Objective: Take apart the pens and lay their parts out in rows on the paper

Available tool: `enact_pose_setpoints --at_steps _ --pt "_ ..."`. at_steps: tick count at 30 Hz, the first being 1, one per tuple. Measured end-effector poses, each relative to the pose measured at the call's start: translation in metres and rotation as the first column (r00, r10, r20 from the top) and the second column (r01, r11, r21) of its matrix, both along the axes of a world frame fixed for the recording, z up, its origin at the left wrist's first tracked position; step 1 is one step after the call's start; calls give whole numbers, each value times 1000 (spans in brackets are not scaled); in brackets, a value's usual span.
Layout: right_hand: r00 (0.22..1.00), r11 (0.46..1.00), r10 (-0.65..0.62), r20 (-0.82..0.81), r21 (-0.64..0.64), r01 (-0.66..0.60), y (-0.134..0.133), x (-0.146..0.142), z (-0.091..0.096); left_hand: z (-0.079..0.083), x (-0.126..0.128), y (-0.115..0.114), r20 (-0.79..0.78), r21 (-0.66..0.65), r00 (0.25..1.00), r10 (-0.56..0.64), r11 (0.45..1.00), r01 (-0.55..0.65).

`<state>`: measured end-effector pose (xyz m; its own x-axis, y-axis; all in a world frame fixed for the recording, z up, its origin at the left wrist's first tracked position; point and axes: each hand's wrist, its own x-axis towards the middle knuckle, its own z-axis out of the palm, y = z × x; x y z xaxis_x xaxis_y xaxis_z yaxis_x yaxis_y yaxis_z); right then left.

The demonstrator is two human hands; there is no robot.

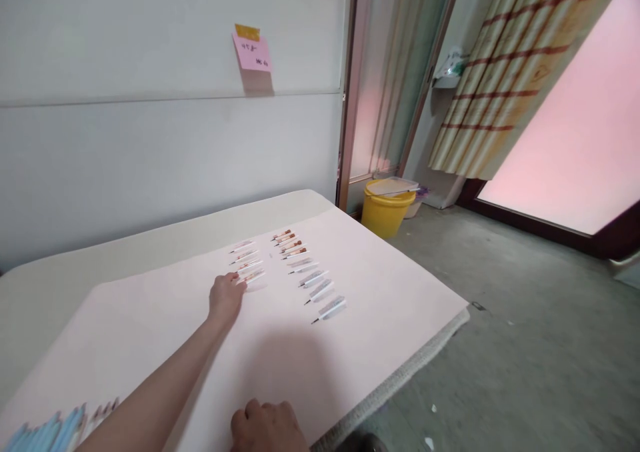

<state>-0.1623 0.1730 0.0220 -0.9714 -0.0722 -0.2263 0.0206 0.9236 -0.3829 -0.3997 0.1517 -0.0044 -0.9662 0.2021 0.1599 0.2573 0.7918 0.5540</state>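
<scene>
My left hand reaches across the pink sheet, its thumb and fingers pinched around the tip end of a slim white pen. That pen is the nearest in a short column of pens lying side by side. To the right runs a longer column of similar pens, some with brown figures at their ends and some with clear, pale pieces. My right hand is low in view near the front edge, fingers curled under; whatever it may hold is hidden.
The pink sheet covers much of the white table. Blue and pale pens lie at the lower left, partly behind my left forearm. A yellow bucket stands on the floor past the far right corner. A wall borders the table's back.
</scene>
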Motion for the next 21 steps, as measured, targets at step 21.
enact_pose_setpoints --at_steps 21 --pt "996 999 -46 73 -23 48 -10 -7 -5 -8 6 13 -108 -533 911 -399 797 286"
